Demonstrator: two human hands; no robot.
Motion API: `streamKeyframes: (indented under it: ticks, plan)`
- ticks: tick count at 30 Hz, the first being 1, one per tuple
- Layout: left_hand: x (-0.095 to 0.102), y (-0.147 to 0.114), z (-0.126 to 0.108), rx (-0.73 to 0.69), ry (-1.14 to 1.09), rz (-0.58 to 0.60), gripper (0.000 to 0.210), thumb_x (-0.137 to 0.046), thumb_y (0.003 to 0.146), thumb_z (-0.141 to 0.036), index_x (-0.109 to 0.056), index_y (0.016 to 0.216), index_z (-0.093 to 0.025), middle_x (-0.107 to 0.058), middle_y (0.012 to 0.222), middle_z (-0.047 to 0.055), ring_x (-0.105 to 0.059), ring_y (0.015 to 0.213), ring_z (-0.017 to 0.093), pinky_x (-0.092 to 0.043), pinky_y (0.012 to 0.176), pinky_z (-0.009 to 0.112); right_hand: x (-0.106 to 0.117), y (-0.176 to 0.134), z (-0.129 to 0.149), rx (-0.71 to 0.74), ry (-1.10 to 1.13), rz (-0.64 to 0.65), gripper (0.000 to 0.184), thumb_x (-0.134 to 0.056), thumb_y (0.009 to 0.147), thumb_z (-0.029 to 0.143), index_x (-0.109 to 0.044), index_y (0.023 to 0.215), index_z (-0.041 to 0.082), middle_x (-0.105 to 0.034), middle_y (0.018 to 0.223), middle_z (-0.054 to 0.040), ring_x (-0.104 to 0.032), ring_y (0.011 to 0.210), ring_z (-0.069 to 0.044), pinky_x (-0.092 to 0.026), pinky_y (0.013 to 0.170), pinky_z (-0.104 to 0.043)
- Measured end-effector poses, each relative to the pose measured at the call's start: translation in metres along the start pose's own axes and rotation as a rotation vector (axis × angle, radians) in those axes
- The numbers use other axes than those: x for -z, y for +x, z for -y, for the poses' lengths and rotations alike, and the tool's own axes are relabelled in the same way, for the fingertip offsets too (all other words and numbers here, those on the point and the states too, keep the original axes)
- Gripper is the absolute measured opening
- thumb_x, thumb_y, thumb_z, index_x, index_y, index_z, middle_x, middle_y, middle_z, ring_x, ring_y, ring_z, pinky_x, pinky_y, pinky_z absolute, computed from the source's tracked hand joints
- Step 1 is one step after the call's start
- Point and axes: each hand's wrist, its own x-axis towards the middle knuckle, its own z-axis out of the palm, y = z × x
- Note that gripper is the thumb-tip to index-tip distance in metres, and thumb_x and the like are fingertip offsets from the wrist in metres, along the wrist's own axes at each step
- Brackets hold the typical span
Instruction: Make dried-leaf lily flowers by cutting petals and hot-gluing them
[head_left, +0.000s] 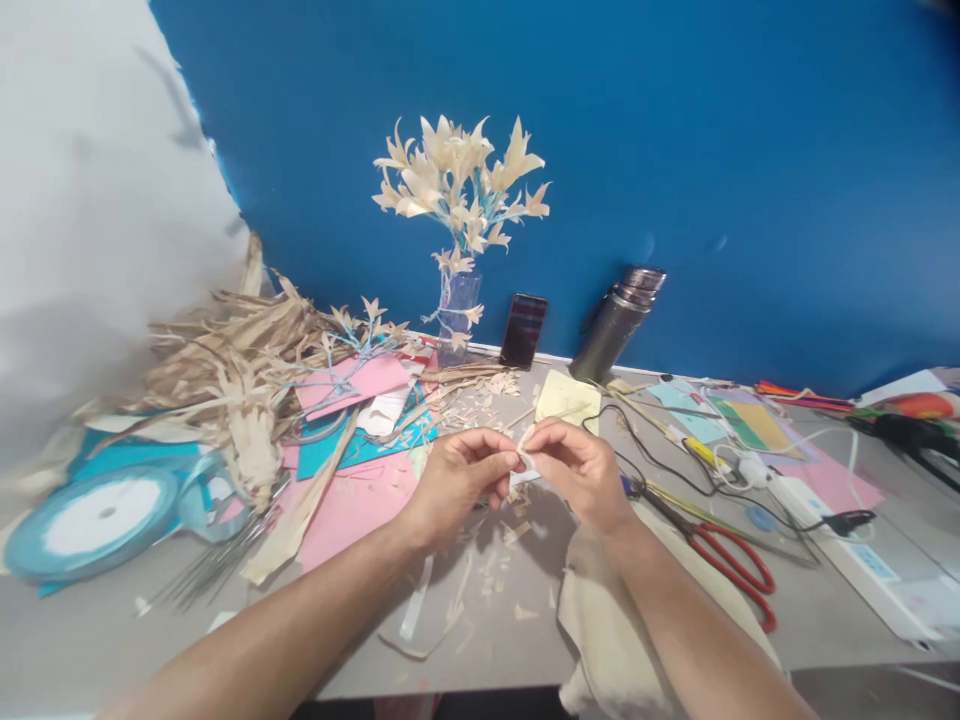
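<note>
My left hand (pixel 469 468) and my right hand (pixel 576 468) meet above the middle of the table, thumbs and forefingers pinched together. Between their fingertips is a small pale piece of husk (pixel 525 440), mostly covered by the fingers, so its full shape is hidden. Just under it shows a bit of white (pixel 525 472), too small to name. Below the hands, husk scraps (pixel 495 575) lie scattered on the table. Under my right forearm lies a beige cloth (pixel 600 610), with red-handled scissors (pixel 731 560) to its right.
A vase (pixel 459 315) of husk flowers (pixel 461 175) stands by the blue wall, near a phone (pixel 523 330) and a leaning flask (pixel 619 325). Dried husks (pixel 225 350), a blue ribbon roll (pixel 97 515) and wires (pixel 217 560) lie left. A power strip (pixel 847 560) with cords lies right.
</note>
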Motion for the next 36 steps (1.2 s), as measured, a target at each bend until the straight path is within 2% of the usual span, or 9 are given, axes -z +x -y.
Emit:
streamKeyframes:
  ticks: [5, 10, 16, 21, 28, 31, 36]
  plan:
    - [0.001, 0.002, 0.001, -0.052, 0.13, -0.056, 0.018, -0.077, 0.071, -0.029, -0.067, 0.072, -0.014, -0.059, 0.048, -0.002, -0.05, 0.039, 0.008, -0.04, 0.042, 0.019, 0.005, 0.0, -0.002, -0.116, -0.031, -0.083, 0.019, -0.068, 0.086, 0.036, -0.067, 0.082, 0.018, -0.063, 0.072, -0.0013, -0.054, 0.06, -0.013, -0.043, 0.058, -0.025]
    - [-0.001, 0.0, 0.003, -0.099, 0.204, -0.061, 0.017, -0.077, 0.071, -0.027, -0.068, 0.071, -0.013, -0.058, 0.047, -0.003, -0.049, 0.041, 0.008, -0.039, 0.044, 0.019, 0.005, 0.001, -0.001, -0.21, -0.04, -0.028, 0.026, -0.068, 0.086, 0.041, -0.066, 0.079, 0.017, -0.062, 0.068, -0.0002, -0.051, 0.058, -0.012, -0.04, 0.057, -0.024]
    - [-0.001, 0.001, 0.004, -0.065, 0.184, -0.058, 0.017, -0.077, 0.071, -0.027, -0.067, 0.07, -0.014, -0.058, 0.048, -0.003, -0.049, 0.041, 0.009, -0.039, 0.044, 0.02, 0.004, 0.003, 0.002, -0.217, -0.092, -0.021, 0.026, -0.067, 0.085, 0.041, -0.067, 0.076, 0.016, -0.062, 0.067, -0.0001, -0.05, 0.058, -0.011, -0.039, 0.056, -0.024]
    - [0.0, 0.001, 0.008, -0.193, 0.313, -0.088, 0.012, -0.075, 0.074, -0.026, -0.07, 0.07, -0.015, -0.057, 0.051, -0.003, -0.046, 0.043, 0.008, -0.036, 0.045, 0.02, 0.005, 0.004, 0.004, -0.24, -0.113, -0.012, 0.029, -0.066, 0.084, 0.043, -0.066, 0.072, 0.016, -0.058, 0.063, 0.0005, -0.046, 0.055, -0.011, -0.037, 0.053, -0.024]
    - [0.0, -0.001, 0.009, -0.303, 0.418, -0.109, 0.007, -0.07, 0.076, -0.019, -0.074, 0.071, -0.017, -0.067, 0.068, 0.002, -0.051, 0.054, 0.01, -0.04, 0.052, 0.021, 0.011, 0.007, 0.004, -0.269, -0.121, 0.04, 0.029, -0.066, 0.084, 0.043, -0.067, 0.071, 0.017, -0.053, 0.058, 0.0015, -0.043, 0.054, -0.011, -0.035, 0.051, -0.024]
    - [0.002, 0.001, 0.007, -0.237, 0.365, -0.082, 0.007, -0.073, 0.074, -0.022, -0.073, 0.071, -0.016, -0.064, 0.062, 0.001, -0.05, 0.052, 0.009, -0.038, 0.051, 0.021, 0.012, 0.008, 0.006, -0.286, -0.099, 0.066, 0.029, -0.067, 0.083, 0.043, -0.066, 0.07, 0.017, -0.052, 0.057, 0.0024, -0.042, 0.052, -0.01, -0.034, 0.051, -0.024]
    - [0.004, 0.005, 0.01, 0.063, 0.078, 0.045, 0.022, -0.082, 0.068, -0.03, -0.067, 0.072, -0.014, -0.055, 0.049, -0.003, -0.046, 0.044, 0.007, -0.032, 0.046, 0.018, 0.012, 0.009, 0.008, -0.293, -0.044, 0.086, 0.029, -0.069, 0.081, 0.043, -0.064, 0.069, 0.017, -0.049, 0.055, 0.004, -0.039, 0.051, -0.009, -0.034, 0.051, -0.023]
